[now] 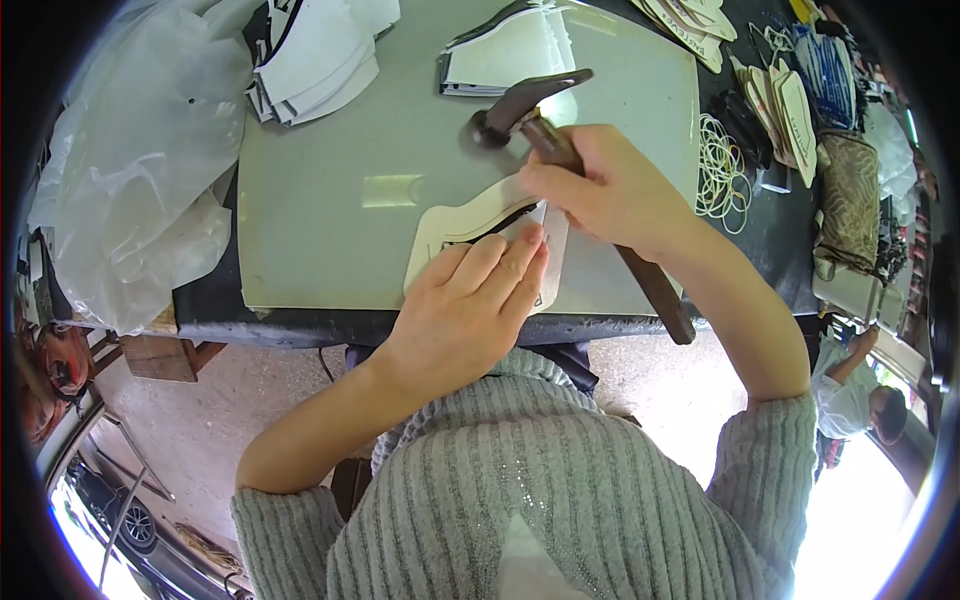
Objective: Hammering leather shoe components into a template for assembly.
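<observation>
My right hand point(615, 190) is closed round the wooden handle of a hammer point(650, 290), whose dark metal head sits above the mat. Below it lies a cream curved template point(455, 222) with a dark-edged white piece point(525, 228) at its inner edge. My left hand point(470, 295) rests on these with its fingers stretched out side by side, covering part of both. Its thumb is hidden. The right fingertips are close to the template's upper right end; whether they touch it I cannot tell.
A grey-green mat point(320, 220) covers the table. Stacked white pieces point(315, 65) and another stack point(510, 55) lie at the back. A clear plastic bag point(150, 160) fills the left. Coiled cord point(722, 175) and cream templates point(785, 115) lie right. Another person point(850, 390) is at far right.
</observation>
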